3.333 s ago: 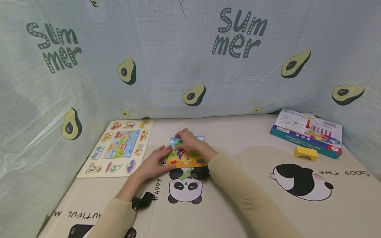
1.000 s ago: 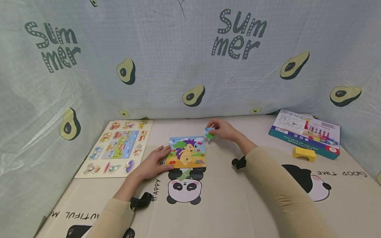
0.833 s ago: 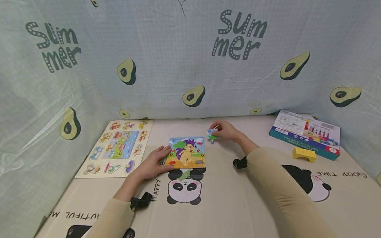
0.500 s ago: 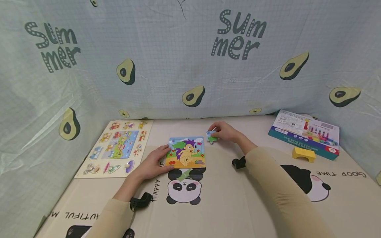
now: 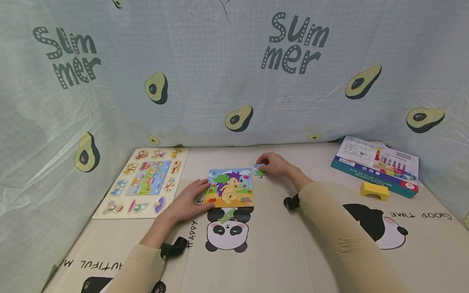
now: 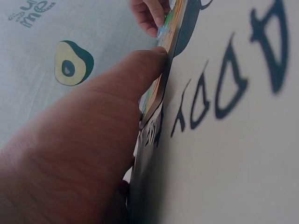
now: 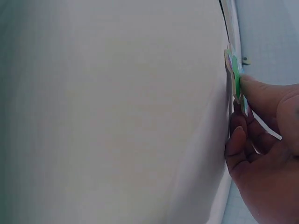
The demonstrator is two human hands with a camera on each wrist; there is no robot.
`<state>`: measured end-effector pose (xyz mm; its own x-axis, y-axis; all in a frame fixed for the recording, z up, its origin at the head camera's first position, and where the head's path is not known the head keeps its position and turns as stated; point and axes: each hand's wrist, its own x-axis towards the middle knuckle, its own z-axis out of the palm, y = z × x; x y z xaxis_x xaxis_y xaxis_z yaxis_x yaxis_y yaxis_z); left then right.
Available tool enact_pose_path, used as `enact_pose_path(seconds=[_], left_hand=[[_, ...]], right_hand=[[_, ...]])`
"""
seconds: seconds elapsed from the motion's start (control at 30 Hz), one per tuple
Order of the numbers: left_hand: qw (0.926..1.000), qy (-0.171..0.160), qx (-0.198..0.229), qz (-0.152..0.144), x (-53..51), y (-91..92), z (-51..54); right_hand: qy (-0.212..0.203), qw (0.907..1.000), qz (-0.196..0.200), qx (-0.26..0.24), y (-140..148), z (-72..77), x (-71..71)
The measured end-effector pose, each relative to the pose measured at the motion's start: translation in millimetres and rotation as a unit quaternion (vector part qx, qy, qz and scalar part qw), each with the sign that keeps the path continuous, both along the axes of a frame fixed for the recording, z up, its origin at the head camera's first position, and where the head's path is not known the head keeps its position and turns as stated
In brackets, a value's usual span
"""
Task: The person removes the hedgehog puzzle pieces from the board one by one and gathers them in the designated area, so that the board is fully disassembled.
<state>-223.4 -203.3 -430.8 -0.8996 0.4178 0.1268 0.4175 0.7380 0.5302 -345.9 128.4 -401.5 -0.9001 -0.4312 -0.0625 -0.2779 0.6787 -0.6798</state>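
A small square jigsaw puzzle [image 5: 231, 189] with a purple-spined hedgehog picture lies flat on the table. My left hand [image 5: 187, 201] rests along its left side, fingers extended, thumb at the lower left corner; in the left wrist view the thumb [image 6: 145, 65] touches the puzzle's edge. Just right of the puzzle's upper right corner, my right hand [image 5: 275, 163] pinches a blue and green puzzle piece [image 5: 259, 171]. The right wrist view shows this piece [image 7: 236, 77] tilted edge-on between thumb and fingers, very low over the tabletop. Whether it touches the table, I cannot tell.
A larger wooden peg puzzle board [image 5: 137, 203] lies to the left. At the right are a yellow arched block [image 5: 374, 190] and a boxed bead set [image 5: 377, 162]. A patterned cloth wall [image 5: 205, 81] rises behind the table [image 5: 271, 248].
My right hand has gone from over the puzzle to its right side, bringing the puzzle piece along. During the last half second it lowered slightly. The left hand has stayed put.
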Motion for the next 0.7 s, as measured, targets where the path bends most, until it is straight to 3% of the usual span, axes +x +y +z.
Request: enact_pose_path(seconds=[0.7], left_hand=[[1.0000, 0.000, 0.000, 0.000, 0.0, -0.4, 0.5]], right_hand=[[0.003, 0.9982, 0.052, 0.029, 11.5, -0.1, 0.6]])
